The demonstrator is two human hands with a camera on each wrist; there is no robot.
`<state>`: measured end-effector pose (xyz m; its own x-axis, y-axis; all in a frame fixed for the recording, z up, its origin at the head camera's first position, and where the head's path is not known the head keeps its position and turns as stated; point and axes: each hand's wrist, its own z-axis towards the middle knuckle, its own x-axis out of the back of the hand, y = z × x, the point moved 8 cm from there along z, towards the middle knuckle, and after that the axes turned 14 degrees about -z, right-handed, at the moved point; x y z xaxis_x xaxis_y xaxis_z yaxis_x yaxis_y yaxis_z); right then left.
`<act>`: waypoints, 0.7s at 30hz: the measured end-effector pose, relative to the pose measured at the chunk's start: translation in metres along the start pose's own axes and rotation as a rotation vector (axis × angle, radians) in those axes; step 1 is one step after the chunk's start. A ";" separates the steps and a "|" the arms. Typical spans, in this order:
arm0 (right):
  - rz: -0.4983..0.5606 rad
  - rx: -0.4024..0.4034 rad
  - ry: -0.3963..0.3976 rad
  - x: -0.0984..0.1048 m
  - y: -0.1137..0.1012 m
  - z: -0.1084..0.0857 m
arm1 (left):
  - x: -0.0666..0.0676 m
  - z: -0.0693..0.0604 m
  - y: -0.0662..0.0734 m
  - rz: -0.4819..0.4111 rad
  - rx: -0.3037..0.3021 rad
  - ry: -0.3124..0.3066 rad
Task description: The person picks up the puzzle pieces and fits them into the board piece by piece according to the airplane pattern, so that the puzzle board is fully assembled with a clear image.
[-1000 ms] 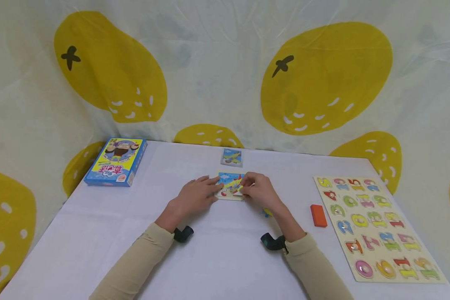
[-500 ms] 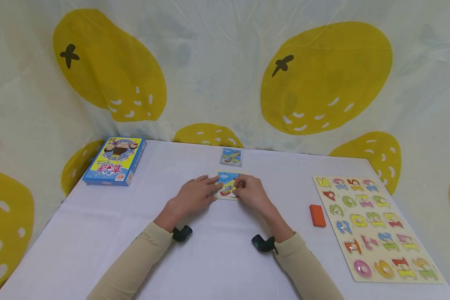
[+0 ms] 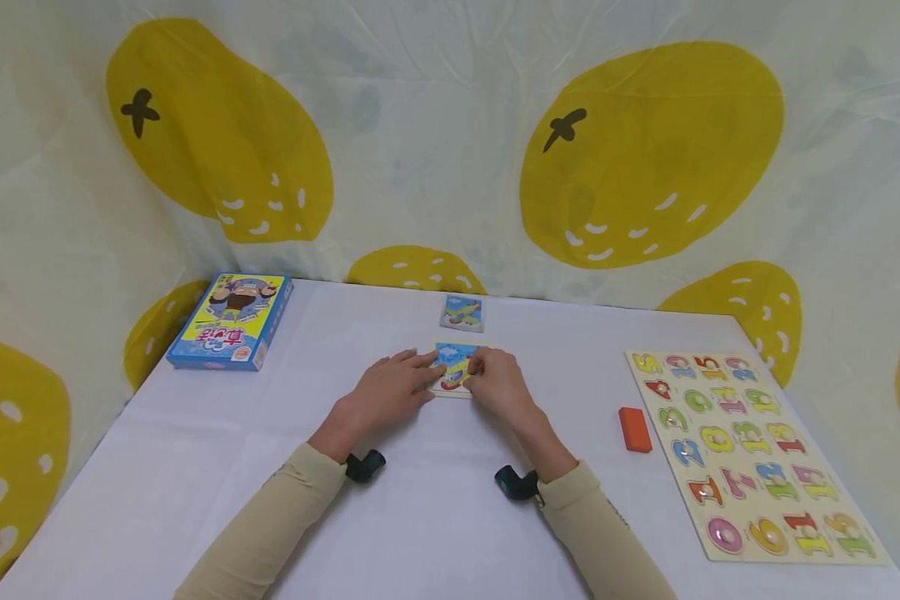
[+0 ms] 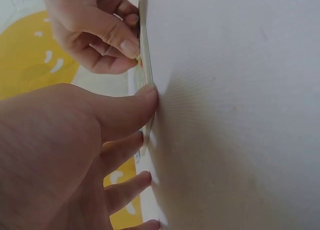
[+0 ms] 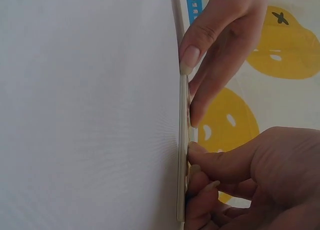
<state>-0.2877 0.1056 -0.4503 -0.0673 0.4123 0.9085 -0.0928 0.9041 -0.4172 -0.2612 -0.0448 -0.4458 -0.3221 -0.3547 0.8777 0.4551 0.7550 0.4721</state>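
A small airplane jigsaw puzzle [image 3: 447,357] in a pale frame lies flat at the middle of the table. At its left side rests my left hand [image 3: 392,389], fingers spread and nearly straight. The left thumb [image 4: 145,97] touches the frame's near edge, as the left wrist view shows. My right hand [image 3: 501,385] is over the puzzle's right part, its curled fingers and thumb [image 5: 225,162] pinching a puzzle piece against the surface. That piece is almost wholly hidden by the fingers. Right of the puzzle, the right hand also covers the picture.
A small airplane picture card [image 3: 462,313] lies behind the puzzle. To the left stands a blue and yellow box [image 3: 231,322]. An orange block [image 3: 635,430] and a wooden number board [image 3: 750,458] lie on the right. A patterned curtain [image 3: 427,150] hangs behind the table.
My right hand has moved left over the puzzle, carrying the piece down onto it. A yellow and blue bit near the right wrist is now out of sight. My left hand stays put.
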 end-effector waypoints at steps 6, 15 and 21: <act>-0.040 -0.028 -0.024 -0.001 0.000 -0.002 | -0.001 0.000 -0.001 -0.003 0.007 0.003; -0.108 -0.048 -0.025 0.003 0.009 -0.001 | -0.001 0.000 0.007 -0.003 -0.010 0.003; -0.117 -0.043 -0.033 0.002 0.011 -0.001 | -0.001 -0.001 0.012 0.006 -0.045 0.000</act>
<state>-0.2879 0.1171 -0.4529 -0.0915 0.3005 0.9494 -0.0594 0.9500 -0.3065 -0.2547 -0.0361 -0.4407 -0.3198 -0.3502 0.8804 0.4936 0.7315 0.4703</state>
